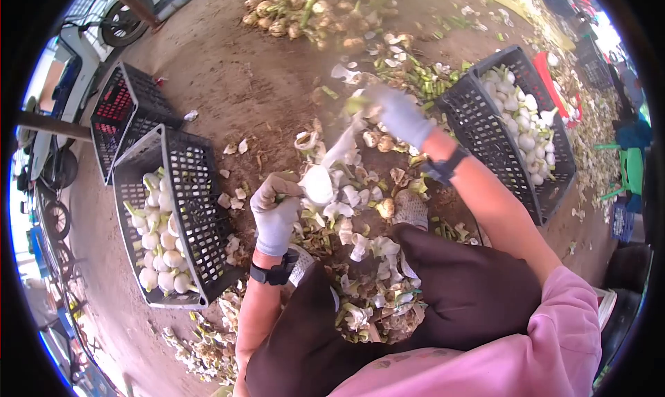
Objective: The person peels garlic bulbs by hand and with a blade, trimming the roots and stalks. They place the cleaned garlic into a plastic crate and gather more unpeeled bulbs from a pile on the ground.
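Observation:
My left hand, in a pale work glove, is closed on a peeled white garlic bulb above the littered ground. From the bulb a pale stem or strip of skin stretches up toward my right hand. That hand is gloved too, and motion smears its fingers. A greenish blur shows right at the right fingertips. Loose garlic skins lie beneath both hands and between my legs.
A black crate of white garlic bulbs stands on the left, with another black crate behind it. To the right a tilted black crate holds more bulbs. Unpeeled garlic is heaped ahead, and cut green stems litter the ground.

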{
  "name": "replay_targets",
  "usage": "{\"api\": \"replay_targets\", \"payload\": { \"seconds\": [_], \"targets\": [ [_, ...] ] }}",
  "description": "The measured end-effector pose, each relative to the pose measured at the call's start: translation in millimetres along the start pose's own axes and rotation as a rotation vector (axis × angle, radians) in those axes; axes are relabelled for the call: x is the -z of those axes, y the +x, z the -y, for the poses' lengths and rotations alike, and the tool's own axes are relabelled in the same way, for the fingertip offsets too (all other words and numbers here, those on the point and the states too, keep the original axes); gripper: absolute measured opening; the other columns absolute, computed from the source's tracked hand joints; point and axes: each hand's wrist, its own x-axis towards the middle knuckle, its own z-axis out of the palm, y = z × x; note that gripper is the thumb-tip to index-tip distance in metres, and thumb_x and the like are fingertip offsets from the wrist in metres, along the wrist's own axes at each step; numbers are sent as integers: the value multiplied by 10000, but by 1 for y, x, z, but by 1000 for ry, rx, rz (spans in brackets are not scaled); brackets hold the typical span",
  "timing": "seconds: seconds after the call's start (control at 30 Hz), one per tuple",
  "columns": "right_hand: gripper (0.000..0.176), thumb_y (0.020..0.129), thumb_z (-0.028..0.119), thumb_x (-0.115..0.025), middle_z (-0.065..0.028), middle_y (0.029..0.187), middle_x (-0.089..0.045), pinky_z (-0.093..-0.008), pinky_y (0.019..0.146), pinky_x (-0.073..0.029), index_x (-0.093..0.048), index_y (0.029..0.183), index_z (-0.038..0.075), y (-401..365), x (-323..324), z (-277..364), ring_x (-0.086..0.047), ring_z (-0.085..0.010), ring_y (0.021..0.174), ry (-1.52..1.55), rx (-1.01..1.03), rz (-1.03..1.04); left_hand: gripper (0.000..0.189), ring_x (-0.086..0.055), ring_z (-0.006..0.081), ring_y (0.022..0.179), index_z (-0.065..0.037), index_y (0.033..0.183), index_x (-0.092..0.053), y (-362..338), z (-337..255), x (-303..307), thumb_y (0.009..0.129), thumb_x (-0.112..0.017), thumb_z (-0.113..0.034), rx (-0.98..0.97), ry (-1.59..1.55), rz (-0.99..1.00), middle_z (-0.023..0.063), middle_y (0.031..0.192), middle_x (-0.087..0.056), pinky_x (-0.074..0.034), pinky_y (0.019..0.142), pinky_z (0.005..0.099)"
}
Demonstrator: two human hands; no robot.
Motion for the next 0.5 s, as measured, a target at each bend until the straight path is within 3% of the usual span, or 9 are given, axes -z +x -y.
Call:
{"api": "replay_targets", "payload": {
  "seconds": [0.07, 0.17, 0.2, 0.23, 0.27, 0.4, 0.43, 0.47, 0.5],
  "targets": [
    [166, 895, 141, -620, -111, 893, -694, -325, 708, -539, -678, 1026, 57, -15, 20, -13, -667, -206, 763, 242, -396, 44, 275, -624, 137, 834, 3, 872, -628, -1, 1, 2, 715, -510, 196, -3, -160, -68, 92, 988, -655, -514, 775, 270],
    [158, 902, 124, -598, -105, 847, -679, -304, 639, -516, -654, 967, -9, -44, 27, -38, -648, -175, 713, 594, -575, -70, 328, -640, 204, 937, 37, 1001, -643, -6, 14, 11, 728, -517, 168, -31, -174, -64, 136, 1081, -650, -528, 847, 331],
    [158, 900, 110, -589, -105, 837, -674, -295, 609, -509, -643, 960, -27, -49, 36, -26, -643, -167, 705, 776, -711, -171, 368, -629, 248, 1011, 71, 1094, -609, -5, 16, 16, 743, -519, 135, 110, -456, -100, 157, 1134, -635, -528, 890, 368],
    [167, 891, 53, -567, -116, 841, -667, -271, 562, -513, -604, 1017, -50, -59, 33, -60, -635, -146, 715, 456, -520, -249, 432, -618, 292, 1085, 104, 1187, -575, -2, 11, 18, 759, -521, 103, 242, -743, -178, 179, 1187, -621, -528, 934, 404],
    [348, 884, 28, -560, -135, 962, -659, -257, 599, -525, -511, 1220, -49, -56, 46, -42, -629, -140, 746, 766, -807, -293, 423, -614, 322, 1085, 127, 1202, -540, 0, 15, 23, 784, -497, 75, 211, -777, -175, 198, 1197, -609, -542, 919, 408],
    [686, 813, 36, -631, -194, 1207, -571, -356, 879, -498, -339, 1434, 41, -68, 21, -15, -597, -308, 1013, 487, -430, 74, 445, -624, 259, 989, 64, 1226, -511, -3, -3, 27, 781, -514, 68, 55, -646, -310, 144, 1118, -627, -551, 843, 348],
    [739, 771, 21, -643, -228, 1264, -531, -379, 941, -471, -338, 1442, 61, -75, 16, -6, -559, -351, 1107, 297, -396, 274, 408, -616, 228, 951, 39, 1219, -512, -6, 14, 75, 811, -528, 32, 52, -56, -299, 115, 1086, -629, -542, 829, 326],
    [793, 729, 7, -656, -262, 1322, -491, -403, 1004, -443, -337, 1451, 80, -83, 11, 3, -521, -394, 1201, 124, -327, 458, 367, -607, 203, 918, 20, 1212, -516, -5, 6, 88, 847, -534, -18, -35, -186, -248, 96, 1063, -629, -534, 819, 310],
    [771, 707, 29, -680, -260, 1320, -492, -406, 997, -447, -389, 1419, 72, -84, 5, 14, -530, -405, 1183, 297, -63, 664, 330, -597, 178, 884, 1, 1204, -521, -5, -3, 100, 882, -541, -68, -115, -319, -185, 76, 1039, -630, -526, 809, 293]
  ]
}}
